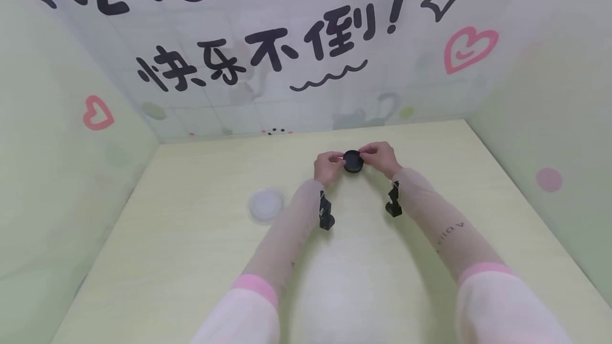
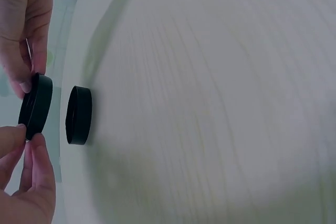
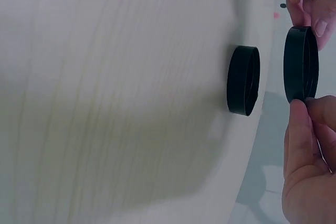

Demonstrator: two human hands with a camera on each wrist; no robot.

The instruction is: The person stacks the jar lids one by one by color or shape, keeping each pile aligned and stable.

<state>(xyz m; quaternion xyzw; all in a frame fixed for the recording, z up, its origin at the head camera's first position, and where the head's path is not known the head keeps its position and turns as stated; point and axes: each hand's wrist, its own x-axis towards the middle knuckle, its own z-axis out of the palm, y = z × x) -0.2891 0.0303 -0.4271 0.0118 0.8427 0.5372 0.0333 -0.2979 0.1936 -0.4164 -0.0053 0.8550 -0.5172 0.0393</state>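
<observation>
Both hands hold a shallow black round lid [image 1: 353,160] by opposite sides of its rim, near the back of the table. My left hand [image 1: 328,168] pinches its left edge between thumb and fingers; my right hand [image 1: 381,157] pinches the right edge. In the left wrist view the held lid [image 2: 37,106] is raised off the table, with a gap below it. A second black ring-shaped piece [image 2: 79,115] of similar size rests on the table directly under it. The right wrist view shows the held lid [image 3: 301,64] above this lower piece [image 3: 243,80] too.
A translucent white round dish or lid [image 1: 266,205] lies on the pale wood-grain table [image 1: 191,259], left of my left forearm. Printed panels surround the table: a back wall [image 1: 268,105] with black lettering, a left wall [image 1: 57,174] and a right wall [image 1: 550,121].
</observation>
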